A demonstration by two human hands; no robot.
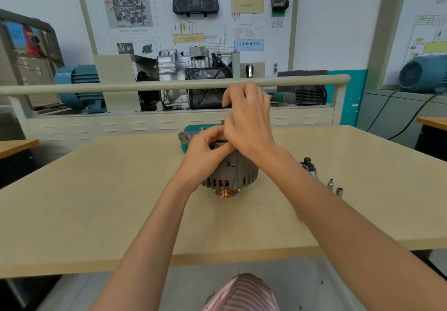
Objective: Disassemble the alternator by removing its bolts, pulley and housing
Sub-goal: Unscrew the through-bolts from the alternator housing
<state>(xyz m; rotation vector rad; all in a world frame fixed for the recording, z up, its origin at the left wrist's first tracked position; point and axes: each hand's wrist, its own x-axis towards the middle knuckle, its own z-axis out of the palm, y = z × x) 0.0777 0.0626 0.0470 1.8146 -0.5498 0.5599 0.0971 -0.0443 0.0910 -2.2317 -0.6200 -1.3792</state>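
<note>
Left hand (205, 150) grips the heavy, rigid grey cast-metal alternator (231, 172); above it, right hand (249, 117) curls, contents hidden.

Beige workbench (96, 189) before a white training board (188, 15) (wall-mounted).

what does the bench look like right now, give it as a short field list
alternator: on the table, pulley end down
left hand: fingers curled on the alternator's top
right hand: raised above the top, fingers curled; what it holds is hidden
tools: ratchet and two sockets on the table, right of the alternator
behind: green object, partly hidden
</note>
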